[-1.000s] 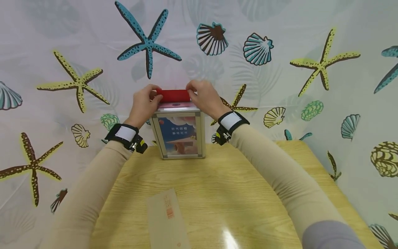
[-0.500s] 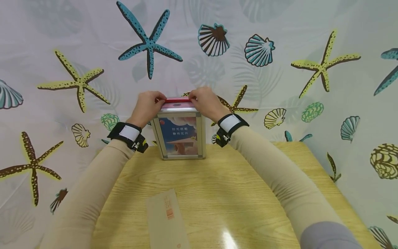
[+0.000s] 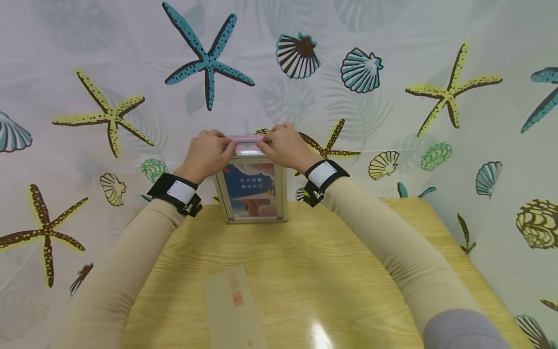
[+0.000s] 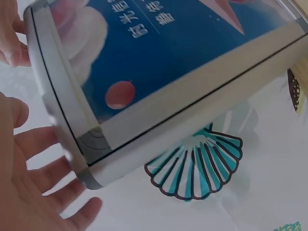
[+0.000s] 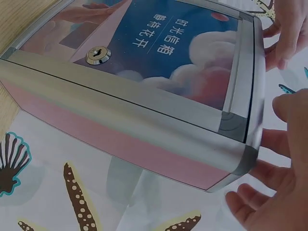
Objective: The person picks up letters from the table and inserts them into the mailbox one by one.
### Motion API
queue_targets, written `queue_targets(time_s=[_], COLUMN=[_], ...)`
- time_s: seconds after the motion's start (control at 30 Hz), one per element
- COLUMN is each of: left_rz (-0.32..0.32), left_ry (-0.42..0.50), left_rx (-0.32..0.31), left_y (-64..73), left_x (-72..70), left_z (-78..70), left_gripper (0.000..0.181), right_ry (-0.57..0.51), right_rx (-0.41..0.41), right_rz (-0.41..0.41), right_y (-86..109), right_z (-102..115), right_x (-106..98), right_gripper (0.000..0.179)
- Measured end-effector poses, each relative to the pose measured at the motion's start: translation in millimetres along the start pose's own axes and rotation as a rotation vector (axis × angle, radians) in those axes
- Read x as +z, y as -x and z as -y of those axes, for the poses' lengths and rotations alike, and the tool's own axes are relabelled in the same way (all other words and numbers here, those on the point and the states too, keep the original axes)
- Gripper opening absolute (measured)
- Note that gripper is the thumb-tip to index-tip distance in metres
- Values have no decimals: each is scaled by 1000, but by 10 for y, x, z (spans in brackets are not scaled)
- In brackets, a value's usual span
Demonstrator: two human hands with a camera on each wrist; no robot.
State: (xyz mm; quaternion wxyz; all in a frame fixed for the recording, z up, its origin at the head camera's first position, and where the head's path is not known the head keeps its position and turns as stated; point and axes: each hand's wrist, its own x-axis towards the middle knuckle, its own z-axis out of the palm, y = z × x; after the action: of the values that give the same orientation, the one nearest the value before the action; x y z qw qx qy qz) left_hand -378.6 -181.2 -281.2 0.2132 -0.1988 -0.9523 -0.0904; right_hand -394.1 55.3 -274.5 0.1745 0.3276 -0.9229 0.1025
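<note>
A metal-framed letter box (image 3: 251,190) with a pink top and a blue picture front stands upright at the back of the table. My left hand (image 3: 209,152) is at the left of its top, fingers spread along the upper edge in the left wrist view. At the right of the top is my right hand (image 3: 289,145), its fingers also spread near the upper corner in the right wrist view. Both thumbs point inward over the slot area. Nothing shows between the fingers of either hand. A round key lock (image 5: 98,55) sits on the front panel.
A brown envelope (image 3: 235,305) with red print lies flat on the wooden table (image 3: 348,252), near its front edge. Directly behind the box hangs a white cloth (image 3: 296,106) printed with starfish and shells.
A red envelope, held between both hands above the box, went down into its top and is out of sight now. My hands lowered with it and ended closer together, fingers free.
</note>
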Motion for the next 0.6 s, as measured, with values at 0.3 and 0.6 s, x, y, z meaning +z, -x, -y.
queue_targets(time_s=[0.3,0.6], left_rz=[-27,248], left_ry=[47,235], left_rx=[90,-35], left_y=[522,1620], left_x=[-80,119], left_z=[-211,-321], left_gripper=[49,64], right_ry=[8,-203], right_rx=[-115,-196], right_rz=[-243,-17], right_y=[497,1492], right_z=[196,469], right_x=[41,207], right_gripper=[35,45])
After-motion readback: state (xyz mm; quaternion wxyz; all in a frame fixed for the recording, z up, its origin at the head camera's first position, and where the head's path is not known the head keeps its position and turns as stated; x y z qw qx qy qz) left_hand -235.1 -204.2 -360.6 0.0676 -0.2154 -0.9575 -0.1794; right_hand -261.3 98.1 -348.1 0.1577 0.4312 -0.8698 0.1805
